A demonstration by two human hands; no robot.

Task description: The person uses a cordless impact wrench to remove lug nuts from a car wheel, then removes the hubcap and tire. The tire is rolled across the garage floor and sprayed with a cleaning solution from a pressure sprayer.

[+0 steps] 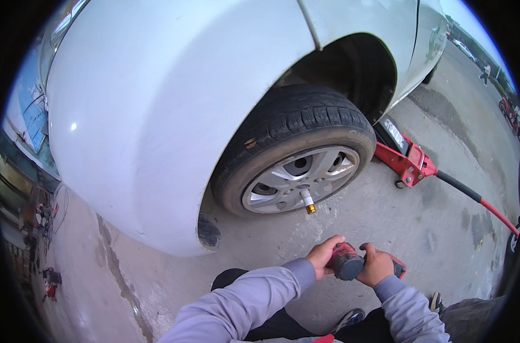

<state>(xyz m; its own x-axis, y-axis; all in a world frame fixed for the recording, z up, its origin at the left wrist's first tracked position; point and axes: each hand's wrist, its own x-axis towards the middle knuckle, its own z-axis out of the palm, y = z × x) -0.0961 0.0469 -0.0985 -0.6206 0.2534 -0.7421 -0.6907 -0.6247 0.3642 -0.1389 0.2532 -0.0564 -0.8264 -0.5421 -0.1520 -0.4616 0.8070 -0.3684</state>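
Both my hands hold a red and dark grey power wrench (pixel 348 262) low in the head view, above my knees. My left hand (pixel 323 255) grips its front end. My right hand (pixel 375 265) wraps its rear body and handle. Ahead of it stands the front wheel (pixel 297 150) of a white car (pixel 157 103), with a black tyre and a silver rim (pixel 301 178). A metal socket with a brass-coloured tip (pixel 308 200) sticks out from the rim's lower part. The wrench is apart from that socket, well below it.
A red floor jack (pixel 407 162) sits under the car's sill right of the wheel, its long handle (pixel 482 202) running out to the right. Concrete ground (pixel 386 217) lies all around. Small red tools (pixel 49 283) lie far left. Other vehicles stand far back right.
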